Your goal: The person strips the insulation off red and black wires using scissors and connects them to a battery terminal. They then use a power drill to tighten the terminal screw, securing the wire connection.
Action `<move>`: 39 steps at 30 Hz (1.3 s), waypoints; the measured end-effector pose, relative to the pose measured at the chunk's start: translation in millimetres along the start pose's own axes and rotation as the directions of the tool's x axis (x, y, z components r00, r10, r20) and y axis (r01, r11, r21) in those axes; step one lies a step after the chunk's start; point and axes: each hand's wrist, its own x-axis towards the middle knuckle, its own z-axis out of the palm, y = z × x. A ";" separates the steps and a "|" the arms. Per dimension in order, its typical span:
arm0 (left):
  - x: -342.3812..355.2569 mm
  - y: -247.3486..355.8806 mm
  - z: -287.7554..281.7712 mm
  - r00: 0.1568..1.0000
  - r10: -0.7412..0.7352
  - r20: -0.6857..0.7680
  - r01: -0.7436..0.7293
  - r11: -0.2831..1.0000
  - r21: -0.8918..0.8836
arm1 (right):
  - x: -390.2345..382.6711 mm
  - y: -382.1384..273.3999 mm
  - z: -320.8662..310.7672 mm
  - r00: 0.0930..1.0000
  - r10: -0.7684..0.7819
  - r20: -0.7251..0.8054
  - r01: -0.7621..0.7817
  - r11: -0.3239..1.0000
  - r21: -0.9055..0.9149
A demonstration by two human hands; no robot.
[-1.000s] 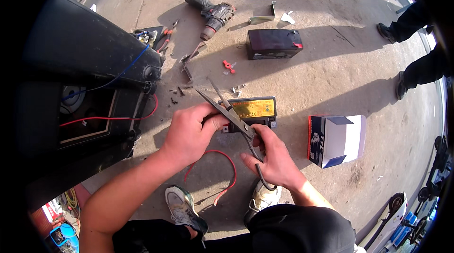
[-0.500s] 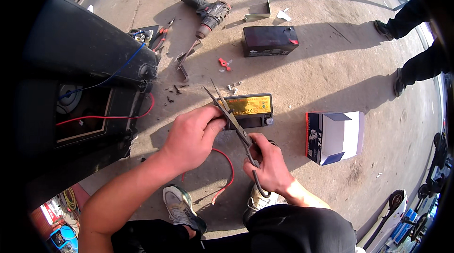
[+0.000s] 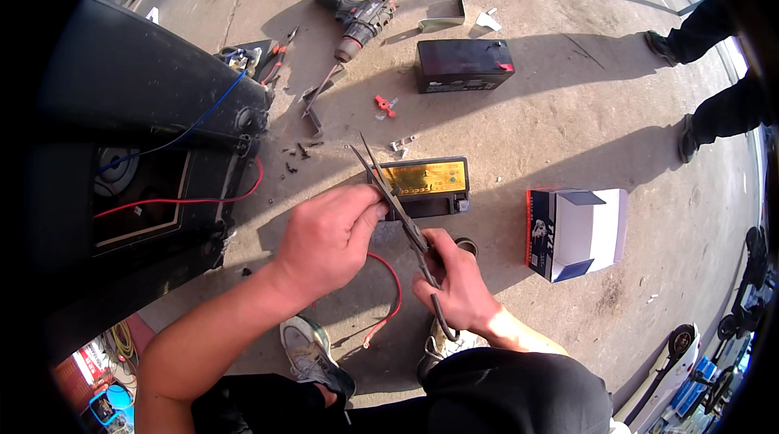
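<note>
My right hand (image 3: 462,292) is closed round the dark handles of a pair of long-bladed scissors (image 3: 414,233), their blades slightly parted and pointing away from me. Beside the blades, my left hand (image 3: 329,231) pinches a small dark piece (image 3: 395,191) too small to name, which sits at the blades. Beneath both lies a black battery with a yellow label (image 3: 438,177) on the ground, partly covered by hand and scissors. A red wire (image 3: 398,288) curves below my left hand; whether its hidden part reaches my fingers, I cannot tell.
A black casing (image 3: 154,69) with blue and red wires stands at left. Further off are a cordless drill (image 3: 357,18), red-handled pliers (image 3: 277,60), a second black battery (image 3: 464,65), a metal bracket (image 3: 446,21) and screws (image 3: 303,151). An open box (image 3: 576,235) lies right; another person's legs (image 3: 710,32) stand beyond.
Both hands and the scissors stay almost in place. The scissor blades look slightly closer together, and my right-hand fingers have shifted a little leftward.
</note>
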 end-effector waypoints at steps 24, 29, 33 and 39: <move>18.4 6.6 -8.2 0.742 -0.424 0.520 0.630 0.707 -0.322 | -6.7 0.4 2.9 0.994 0.005 0.106 -0.054 0.884 0.464; 13.0 11.9 8.3 0.818 -0.422 0.390 0.574 0.558 -0.600 | -1.8 7.1 0.2 0.981 -0.075 0.181 -0.049 0.800 0.598; 16.0 15.8 17.0 0.843 -0.418 0.338 0.523 0.494 -0.694 | -1.5 9.5 -1.1 0.979 -0.100 0.176 -0.039 0.760 0.648; 13.8 18.5 24.6 0.796 -0.557 0.236 0.604 0.748 -0.275 | 7.9 17.4 -1.4 0.982 0.189 -0.006 -0.066 0.370 0.927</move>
